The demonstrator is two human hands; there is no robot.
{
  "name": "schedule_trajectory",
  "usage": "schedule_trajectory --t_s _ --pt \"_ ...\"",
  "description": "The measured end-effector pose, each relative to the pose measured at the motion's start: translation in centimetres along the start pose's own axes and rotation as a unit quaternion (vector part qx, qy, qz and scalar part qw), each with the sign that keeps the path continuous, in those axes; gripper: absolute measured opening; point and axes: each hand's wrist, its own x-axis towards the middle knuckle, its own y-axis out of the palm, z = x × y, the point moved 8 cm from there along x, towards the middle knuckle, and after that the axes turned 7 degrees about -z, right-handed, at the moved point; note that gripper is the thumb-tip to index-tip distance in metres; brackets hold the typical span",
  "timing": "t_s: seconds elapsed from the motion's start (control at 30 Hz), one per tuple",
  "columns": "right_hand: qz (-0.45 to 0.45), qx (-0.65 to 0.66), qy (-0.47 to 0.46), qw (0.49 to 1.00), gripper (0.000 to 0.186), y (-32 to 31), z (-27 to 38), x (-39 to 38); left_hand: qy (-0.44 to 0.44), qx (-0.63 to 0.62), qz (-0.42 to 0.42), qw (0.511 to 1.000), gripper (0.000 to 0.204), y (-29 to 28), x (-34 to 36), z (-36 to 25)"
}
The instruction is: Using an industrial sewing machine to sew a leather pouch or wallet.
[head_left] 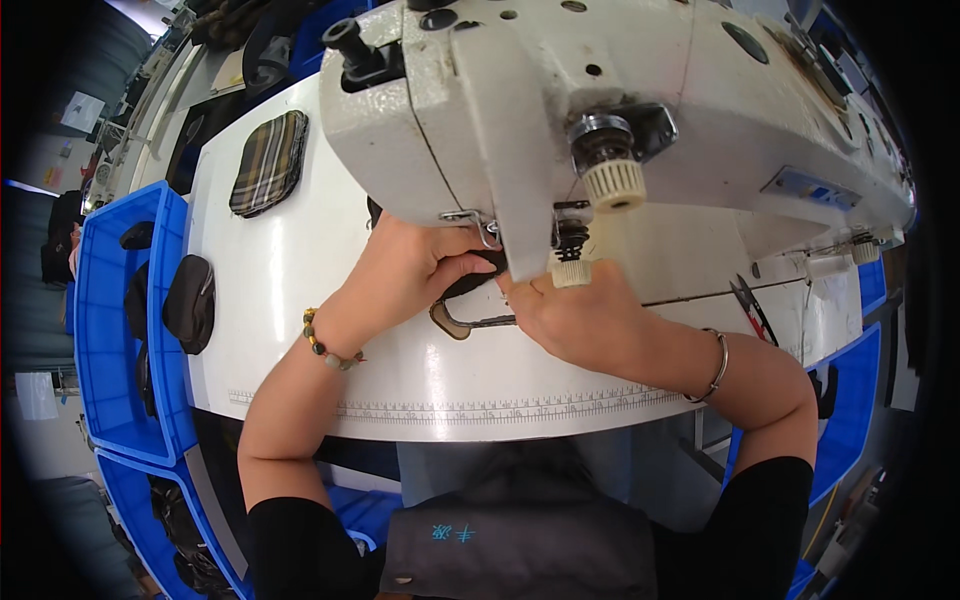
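Observation:
Both hands are at the needle area of a white sewing machine [480, 100], on a small dark fabric piece [468, 284]. My left hand [415, 262] pinches the piece between thumb and fingers, just below the presser area. From the other side, my right hand [575, 315] closes in with curled fingers, its fingertips meeting the fabric's right edge. The machine head and a cream tension knob [572, 273] hide part of the right fingers. Needle and stitch line cannot be made out. A dark-edged slot [452, 322] opens in the table just below the fabric.
A stack of plaid fabric pieces [270, 165] lies at the table's far left, with a dark padded pouch [189, 303] nearer. Blue bins [120, 330] holding dark pieces stand left. Red-and-black thread snips [752, 310] lie right. A printed ruler [450, 412] follows the front edge.

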Motion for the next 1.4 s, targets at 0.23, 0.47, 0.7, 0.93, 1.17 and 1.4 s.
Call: schedule_trajectory --t_s 0.23,0.47,0.7,0.93,1.17,1.4 --pt "-0.051 0.021 -0.005 0.998 0.007 -0.2 0.1 -0.2 -0.125 -0.100 0.035 0.987 0.018 -0.2 0.2 1.6" --pt "-0.063 0.034 -0.027 0.997 0.004 -0.2 0.0 -0.4 -0.060 -0.019 0.047 0.997 0.017 -0.1 0.4 0.4" --pt "-0.052 0.046 -0.035 0.997 0.003 -1.1 0.1 -0.2 0.004 0.000 0.034 0.999 0.017 -0.6 0.6 -0.3" --pt "-0.054 0.036 -0.037 0.997 0.004 -1.6 0.3 0.0 0.006 0.013 -0.001 1.000 0.020 -0.5 0.3 0.1" --pt "-0.111 0.042 -0.045 0.992 0.015 -1.4 0.0 -0.4 0.034 0.001 -0.030 0.999 0.022 -0.2 -0.2 0.4" --pt "-0.103 0.038 -0.047 0.993 0.015 -1.6 0.2 -0.2 -0.041 -0.056 -0.032 0.997 0.024 0.4 -0.8 1.5"
